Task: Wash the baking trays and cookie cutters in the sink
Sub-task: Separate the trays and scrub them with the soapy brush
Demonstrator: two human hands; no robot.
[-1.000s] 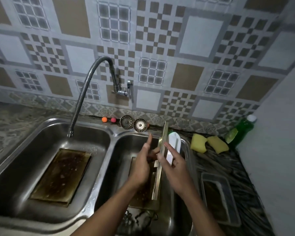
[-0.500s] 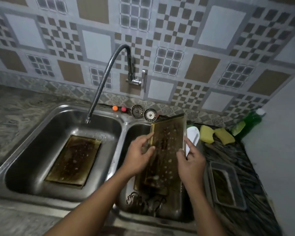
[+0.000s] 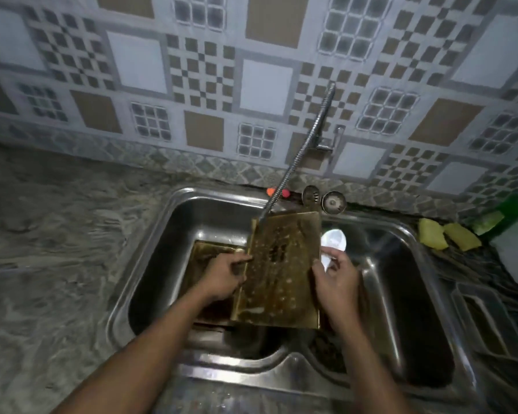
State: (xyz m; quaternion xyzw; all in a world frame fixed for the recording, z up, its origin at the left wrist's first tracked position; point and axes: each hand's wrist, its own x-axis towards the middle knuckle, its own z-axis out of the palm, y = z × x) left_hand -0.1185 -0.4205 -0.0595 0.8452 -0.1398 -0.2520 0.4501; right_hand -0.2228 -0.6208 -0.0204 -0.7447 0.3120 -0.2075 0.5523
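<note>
Here the baking tray (image 3: 281, 270) sits between both hands.

The left hand (image 3: 225, 276) and the right hand (image 3: 337, 283) are shown bare (fine detail is lost to blur). Both forearms are seen uncovered, from the wrists above the sink (image 3: 293, 364) back past its near rim, where they are cut off by the edge of view.

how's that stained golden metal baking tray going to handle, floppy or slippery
Probably stiff: the stained golden metal baking tray looks flat though the left hand and right hand grip only its side edges. Likely slippery: pale wet-looking spots dot its face. Thin sheet, so probably light for its size.
</note>
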